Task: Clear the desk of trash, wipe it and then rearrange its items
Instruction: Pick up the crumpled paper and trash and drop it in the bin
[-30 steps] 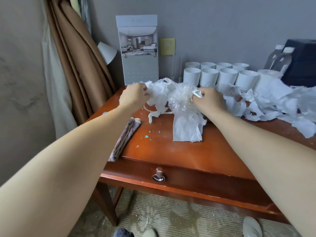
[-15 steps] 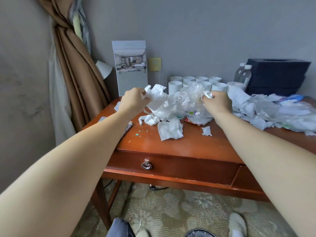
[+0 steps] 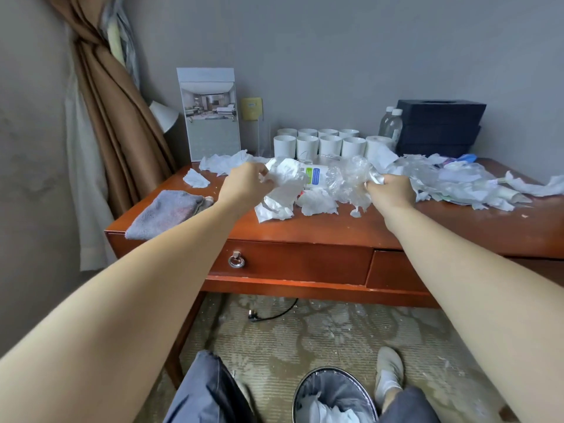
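a person's left hand (image 3: 247, 186) clamps on crumpled white paper (image 3: 285, 175) while the right hand (image 3: 390, 193) pinches clear plastic wrap (image 3: 348, 178), the two hands apart with the bundle strung between them over the worktop (image 3: 396, 227). clearing looks barely begun: torn tissue and film (image 3: 457, 181) litter the surface right of the right hand, and loose tissues (image 3: 222, 161) lie beyond the left. a bin (image 3: 335, 392) on the floor below both hands holds some scraps. the grey cloth (image 3: 171, 209) left of the left hand lies unused, and the white cups (image 3: 308, 145) behind the hands await rearranging.
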### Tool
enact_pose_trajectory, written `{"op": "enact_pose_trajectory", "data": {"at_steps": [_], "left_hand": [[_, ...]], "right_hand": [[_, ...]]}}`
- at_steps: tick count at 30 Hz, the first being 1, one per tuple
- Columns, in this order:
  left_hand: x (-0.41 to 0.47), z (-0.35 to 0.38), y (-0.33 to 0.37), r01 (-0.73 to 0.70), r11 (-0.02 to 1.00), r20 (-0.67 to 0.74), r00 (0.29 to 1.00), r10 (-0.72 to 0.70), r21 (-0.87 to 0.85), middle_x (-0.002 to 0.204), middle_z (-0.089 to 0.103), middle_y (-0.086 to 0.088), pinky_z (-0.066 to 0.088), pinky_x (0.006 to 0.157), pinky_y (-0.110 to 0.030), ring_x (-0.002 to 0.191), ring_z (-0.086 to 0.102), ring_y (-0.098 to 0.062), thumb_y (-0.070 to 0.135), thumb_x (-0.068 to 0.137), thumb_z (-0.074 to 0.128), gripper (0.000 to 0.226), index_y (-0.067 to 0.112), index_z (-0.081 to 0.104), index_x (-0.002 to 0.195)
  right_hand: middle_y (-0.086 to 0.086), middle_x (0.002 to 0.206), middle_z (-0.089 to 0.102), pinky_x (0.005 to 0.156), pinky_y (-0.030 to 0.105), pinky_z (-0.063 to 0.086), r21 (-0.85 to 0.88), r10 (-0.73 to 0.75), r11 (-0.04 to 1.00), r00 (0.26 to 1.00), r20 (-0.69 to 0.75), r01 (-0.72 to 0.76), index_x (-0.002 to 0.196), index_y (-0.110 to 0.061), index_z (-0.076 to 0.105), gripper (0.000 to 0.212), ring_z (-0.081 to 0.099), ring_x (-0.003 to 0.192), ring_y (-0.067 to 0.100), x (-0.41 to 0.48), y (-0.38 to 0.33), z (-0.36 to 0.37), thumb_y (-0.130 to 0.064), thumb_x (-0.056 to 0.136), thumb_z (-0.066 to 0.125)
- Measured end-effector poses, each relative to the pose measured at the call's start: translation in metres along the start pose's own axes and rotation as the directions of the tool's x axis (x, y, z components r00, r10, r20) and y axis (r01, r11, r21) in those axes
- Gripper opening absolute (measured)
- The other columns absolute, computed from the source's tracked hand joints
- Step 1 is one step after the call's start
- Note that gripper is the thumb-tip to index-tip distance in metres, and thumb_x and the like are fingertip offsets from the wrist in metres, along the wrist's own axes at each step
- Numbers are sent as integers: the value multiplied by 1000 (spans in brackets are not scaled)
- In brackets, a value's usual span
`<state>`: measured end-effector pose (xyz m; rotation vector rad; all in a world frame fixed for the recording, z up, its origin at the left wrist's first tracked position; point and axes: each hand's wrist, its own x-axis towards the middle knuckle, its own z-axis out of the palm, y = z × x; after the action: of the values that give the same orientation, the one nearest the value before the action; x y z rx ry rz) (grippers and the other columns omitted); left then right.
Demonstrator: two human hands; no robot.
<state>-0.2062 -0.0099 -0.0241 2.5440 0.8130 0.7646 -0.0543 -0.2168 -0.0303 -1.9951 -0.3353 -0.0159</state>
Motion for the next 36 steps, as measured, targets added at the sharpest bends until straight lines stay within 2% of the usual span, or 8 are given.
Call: {"op": "enact_pose_trajectory", "data": {"at_steps": [9,14,18,21,26,28,32,36], "left_hand": [[-71,20,20,-64,996,88,994,69,-60,95,68,-12,42,61,-31,75,59,-27,27,89,63,11,17,60,92],[-123,47,26,-75,990,186,978,96,-119,94,65,-3,48,71,-34,86,63,-28,26,88,61,20,10,65,101],[-158,84,22,-54,992,274,958,84,-116,90,67,-10,45,65,-34,81,61,-30,24,86,60,19,9,65,95],[-181,115,18,-25,992,339,938,67,-127,83,64,-8,39,58,-30,68,54,-24,23,86,58,14,10,63,91],[-208,168,5,14,994,455,890,36,-107,69,52,2,33,56,-29,64,47,-20,22,86,57,13,10,56,82],[-215,190,-5,20,995,505,863,31,-96,69,49,3,33,59,-30,67,46,-22,23,88,58,15,10,53,81],[-226,232,-27,51,997,592,806,-3,-63,73,50,6,36,61,-29,71,49,-21,24,91,59,12,12,58,92],[-236,273,-50,87,996,672,738,-61,-5,68,51,2,35,58,-30,68,47,-23,22,89,58,17,13,51,76]], "right_hand": [[0,65,40,53,27,28,141,40,989,996,85,-51,77,-17,53,16,34,57,18,-41,31,-45,-22,89,63],[3,83,59,60,30,38,199,91,972,983,161,-123,95,-21,66,3,52,81,23,-78,70,-66,-19,93,65],[13,101,68,63,29,39,169,163,965,966,202,-199,113,-16,64,19,51,84,23,-104,110,-74,-17,94,64],[7,84,65,70,32,42,128,204,962,946,252,-241,118,-12,65,25,52,75,21,-118,144,-70,-17,94,63],[6,88,65,81,37,49,55,301,941,902,309,-333,93,-19,67,1,55,82,22,-131,198,-49,-20,93,66],[8,78,61,72,34,44,24,342,929,882,325,-369,84,-17,66,9,52,70,21,-130,223,-38,-18,93,66],[10,62,48,61,29,35,-50,433,894,831,348,-445,107,6,66,25,39,55,22,-127,273,-10,-15,93,64],[11,68,58,49,24,30,-145,538,839,757,372,-525,82,-8,66,14,46,63,22,-129,317,22,-19,90,66]]}}
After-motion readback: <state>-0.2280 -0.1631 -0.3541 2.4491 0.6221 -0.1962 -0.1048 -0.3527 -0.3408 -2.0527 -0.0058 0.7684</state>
